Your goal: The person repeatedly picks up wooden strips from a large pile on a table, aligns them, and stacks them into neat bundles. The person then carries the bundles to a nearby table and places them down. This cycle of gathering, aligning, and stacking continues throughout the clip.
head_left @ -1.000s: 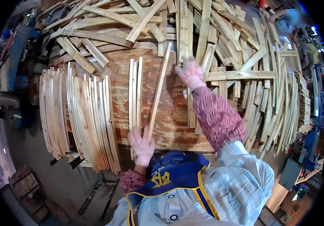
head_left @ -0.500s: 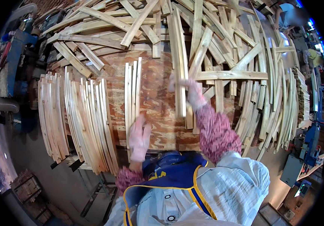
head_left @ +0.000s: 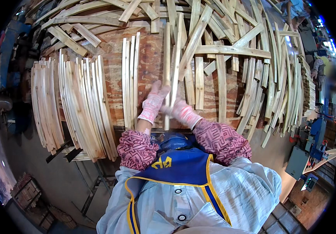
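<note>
Both my hands, in pale pinkish gloves, meet at two long, narrow wooden strips near the table's front edge. My left hand (head_left: 154,97) is closed at the left wooden strip (head_left: 167,50), fingers against its side. My right hand (head_left: 181,111), slightly blurred, is closed round the lower part of the right wooden strip (head_left: 177,43), which leans a little to the right. Its fingertips are partly hidden by the strips. Just left of my left hand, a small row of wooden strips (head_left: 131,78) lies side by side on the tabletop.
The worn reddish-brown plywood table (head_left: 111,78) carries larger rows of strips (head_left: 83,105) at left. A jumbled pile of boards (head_left: 230,50) covers the far and right sides. Blue machinery (head_left: 319,134) stands at far right, near another person (head_left: 322,68).
My right hand has come left and nearer, bringing wooden strips from beside the pile. My left hand has moved right from the small row to meet it. The view has shifted.
</note>
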The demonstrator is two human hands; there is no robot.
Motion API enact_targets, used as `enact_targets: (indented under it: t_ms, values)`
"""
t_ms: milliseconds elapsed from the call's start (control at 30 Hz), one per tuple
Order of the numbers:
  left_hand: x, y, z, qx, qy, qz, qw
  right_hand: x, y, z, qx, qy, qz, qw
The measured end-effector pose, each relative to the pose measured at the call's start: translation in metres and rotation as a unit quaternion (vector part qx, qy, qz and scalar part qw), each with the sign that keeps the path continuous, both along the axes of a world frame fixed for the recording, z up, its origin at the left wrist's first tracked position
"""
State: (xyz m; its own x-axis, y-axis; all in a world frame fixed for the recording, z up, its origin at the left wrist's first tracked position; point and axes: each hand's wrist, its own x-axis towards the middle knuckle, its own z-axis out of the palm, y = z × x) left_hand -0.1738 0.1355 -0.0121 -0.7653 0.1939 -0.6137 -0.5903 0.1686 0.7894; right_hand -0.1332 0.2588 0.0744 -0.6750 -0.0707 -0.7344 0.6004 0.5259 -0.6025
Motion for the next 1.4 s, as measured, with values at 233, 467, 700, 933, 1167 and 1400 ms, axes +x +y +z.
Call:
enact_targets:
  t_ms: [233, 467, 700, 933, 1167, 1400]
  values:
    - [0.002, -0.036, 0.002, -0.101, 0.036, -0.112, 0.988, -0.034, 0.057, -0.052, 0.076, 0.175, -0.003, 0.982]
    - [0.085, -0.061, -0.011, -0.543, 0.283, -0.148, 0.776, -0.170, 0.085, -0.061, 0.382, 0.109, -0.167, 0.902]
    - [0.094, -0.084, -0.045, -0.567, 0.260, -0.147, 0.768, -0.123, 0.145, -0.074, -0.112, 0.156, -0.294, 0.936]
    - [0.066, -0.088, -0.034, -0.578, 0.159, -0.137, 0.789, -0.003, 0.072, -0.097, -0.290, 0.102, -0.230, 0.924]
    - [0.060, -0.107, -0.033, -0.501, 0.117, -0.172, 0.840, -0.008, -0.064, -0.137, -0.053, 0.117, 0.102, 0.986]
    - [0.042, -0.090, -0.009, -0.541, 0.324, -0.082, 0.771, -0.050, 0.016, -0.108, -0.177, -0.004, 0.069, 0.982]
